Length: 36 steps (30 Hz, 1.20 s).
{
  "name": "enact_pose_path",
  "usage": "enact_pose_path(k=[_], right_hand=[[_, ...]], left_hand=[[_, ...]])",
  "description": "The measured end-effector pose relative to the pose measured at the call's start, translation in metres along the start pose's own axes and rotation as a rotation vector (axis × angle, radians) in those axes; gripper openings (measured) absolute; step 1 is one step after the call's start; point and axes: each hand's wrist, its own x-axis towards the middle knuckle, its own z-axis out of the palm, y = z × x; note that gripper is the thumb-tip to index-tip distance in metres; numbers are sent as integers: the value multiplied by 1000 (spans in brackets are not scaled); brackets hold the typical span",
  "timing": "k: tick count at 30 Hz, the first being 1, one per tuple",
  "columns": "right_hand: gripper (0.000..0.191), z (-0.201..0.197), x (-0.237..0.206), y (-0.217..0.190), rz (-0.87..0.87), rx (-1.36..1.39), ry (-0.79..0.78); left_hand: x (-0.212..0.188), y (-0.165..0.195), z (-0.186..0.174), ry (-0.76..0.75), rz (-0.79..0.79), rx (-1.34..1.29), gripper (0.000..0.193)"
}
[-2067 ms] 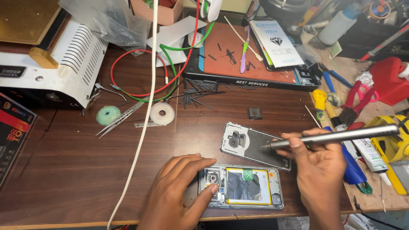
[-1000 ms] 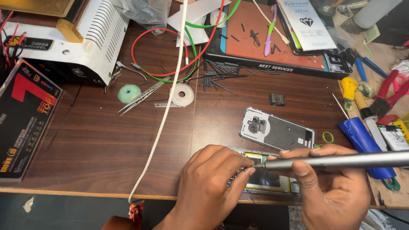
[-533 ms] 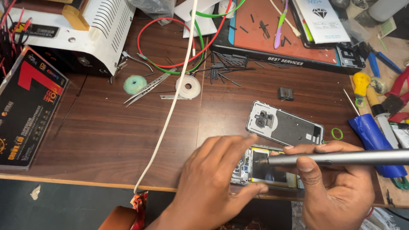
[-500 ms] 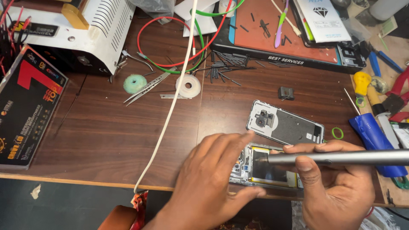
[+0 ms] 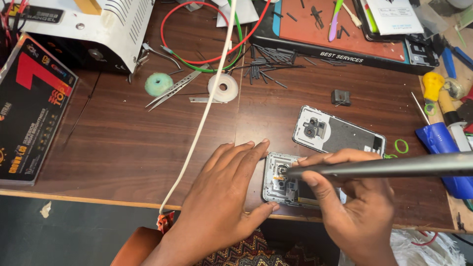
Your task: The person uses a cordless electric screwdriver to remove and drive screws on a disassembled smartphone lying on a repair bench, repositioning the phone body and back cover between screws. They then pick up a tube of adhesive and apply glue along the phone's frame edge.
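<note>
Left hand (image 5: 224,197): I press it flat on the table, fingers spread and holding nothing, fingertips against the left edge of the opened phone (image 5: 286,184) so it cannot slide.
Right hand (image 5: 357,207): I pinch the grey metal tool (image 5: 394,166) like a pen, for fine control.
Tool tip: it rests on the phone's upper inner parts, between my two hands.
Phone: near the table's front edge; its removed back cover (image 5: 337,133) lies just behind.

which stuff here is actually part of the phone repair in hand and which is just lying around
In use:
opened phone
metal tool
left hand
right hand
phone back cover

Lying about:
tweezers
white tape roll
green tape roll
loose screwdriver bits
blue-handled screwdriver
</note>
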Motion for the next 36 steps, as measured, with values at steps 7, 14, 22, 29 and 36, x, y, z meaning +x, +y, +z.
enact_pose_path(k=[7,14,22,29,36], right_hand=[[30,12,2,-1,7,-64,-54],[30,17,13,-17,-148,-276,-145],[28,19,25,-32,-173,-325,-253],[28,18,24,-30,-127,-323,-246],[26,12,26,-29,-153,-318,-240]], left_hand=[[-3,-4,-3,4,6,3,93],[-5,-3,-7,18,-23,-9,95],[-7,-3,-11,33,-7,-21,96],[-6,-1,-12,45,18,-13,95],[0,5,-10,31,-12,-13,94]])
